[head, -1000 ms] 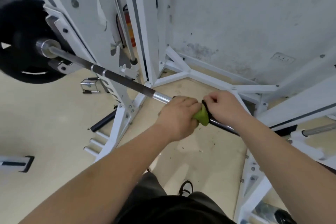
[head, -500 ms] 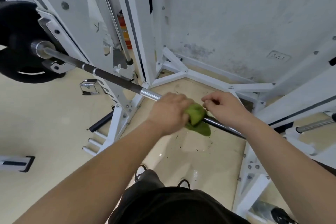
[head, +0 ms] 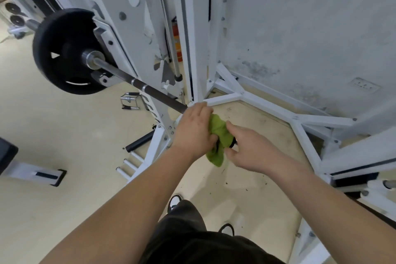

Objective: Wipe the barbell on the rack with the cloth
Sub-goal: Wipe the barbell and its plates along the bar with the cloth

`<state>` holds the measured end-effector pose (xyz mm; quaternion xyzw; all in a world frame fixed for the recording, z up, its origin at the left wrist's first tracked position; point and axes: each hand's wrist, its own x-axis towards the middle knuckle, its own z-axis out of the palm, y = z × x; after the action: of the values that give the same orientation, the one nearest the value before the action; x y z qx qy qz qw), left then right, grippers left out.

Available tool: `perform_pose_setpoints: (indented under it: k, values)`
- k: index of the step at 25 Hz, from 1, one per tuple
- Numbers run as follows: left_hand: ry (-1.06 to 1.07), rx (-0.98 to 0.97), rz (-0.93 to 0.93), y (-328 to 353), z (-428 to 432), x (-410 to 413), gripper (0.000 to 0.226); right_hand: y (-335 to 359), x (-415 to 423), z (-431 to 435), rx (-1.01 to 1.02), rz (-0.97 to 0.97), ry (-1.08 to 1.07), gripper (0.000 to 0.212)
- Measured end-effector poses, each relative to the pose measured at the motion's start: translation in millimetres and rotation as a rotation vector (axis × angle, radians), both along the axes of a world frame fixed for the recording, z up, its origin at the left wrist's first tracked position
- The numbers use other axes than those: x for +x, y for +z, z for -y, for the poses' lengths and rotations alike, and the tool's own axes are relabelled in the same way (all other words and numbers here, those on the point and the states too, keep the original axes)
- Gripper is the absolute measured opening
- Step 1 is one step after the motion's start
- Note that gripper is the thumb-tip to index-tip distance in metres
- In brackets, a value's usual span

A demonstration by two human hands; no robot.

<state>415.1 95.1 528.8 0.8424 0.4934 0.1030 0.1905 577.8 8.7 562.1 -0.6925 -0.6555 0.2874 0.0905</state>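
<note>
Both hands working mid-bar | left hand (head: 194, 128) curling over barbell (head: 158, 96), gripping cloth (head: 218, 135) | right hand (head: 250, 150) pinching cloth's near side | cloth, tightly bunched a second ago, hanging looser, nearer rack (head: 154, 28) | probably re-gripping for next stroke

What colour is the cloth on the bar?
Bright lime green cloth, plain with no pattern, seen in the head view.

Barbell (head: 158, 97) bare leftward up to rack upright (head: 128, 34).
</note>
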Motion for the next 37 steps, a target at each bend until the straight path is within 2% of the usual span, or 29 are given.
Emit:
perform_pose_setpoints:
  k: [2, 4, 6, 8, 10, 13, 16, 19, 21, 23, 26, 28, 30, 34, 37]
  values:
    - [0.063, 0.109, -0.013, -5, -16, -23, 0.055, -10, -30, -26, 0.035, 0.116, 0.067, 0.078]
    - [0.077, 0.065, 0.034, -5, -38, -39, 0.052, -19, -58, -54, 0.053, 0.162, 0.053, 0.087]
    - [0.057, 0.015, 0.122, -3, -62, -50, 0.053, -25, -80, -84, 0.051, 0.213, -0.035, 0.072]
    - [-0.010, 0.016, 0.223, -2, -81, -61, 0.043, -23, -96, -111, 0.016, 0.298, -0.129, 0.051]
    - [-0.099, 0.027, 0.276, -8, -101, -84, 0.032, -22, -111, -134, -0.033, 0.348, -0.186, 0.046]
    - [-0.084, -0.021, 0.305, -19, -123, -123, 0.037, -25, -129, -152, -0.066, 0.380, -0.229, 0.050]
    - [-0.031, -0.011, 0.325, -25, -136, -144, 0.039, -22, -130, -167, -0.145, 0.322, -0.209, 0.048]
    - [-0.040, 0.010, 0.392, -25, -132, -142, 0.034, -19, -117, -168, -0.206, 0.199, -0.167, 0.034]
    - [-0.061, -0.015, 0.415, -28, -130, -136, 0.032, -19, -100, -158, -0.194, 0.078, -0.242, 0.022]
    - [-0.070, -0.076, 0.426, -31, -129, -133, 0.032, -15, -85, -150, -0.192, 0.006, -0.371, 0.023]
    - [-0.059, -0.093, 0.447, -35, -129, -139, 0.030, -14, -89, -159, -0.221, 0.075, -0.421, 0.035]
    - [-0.019, -0.073, 0.483, -35, -130, -151, 0.031, -15, -112, -182, -0.207, 0.196, -0.378, 0.036]
    - [0.029, -0.042, 0.515, -34, -133, -164, 0.032, -18, -141, -210, -0.147, 0.204, -0.350, 0.033]
    - [0.039, -0.015, 0.536, -30, -137, -174, 0.033, -21, -182, -251, -0.069, -0.032, -0.310, 0.024]
    - [0.049, 0.002, 0.549, -27, -143, -169, 0.032, -21, -171, -237, -0.028, -0.140, -0.290, 0.015]
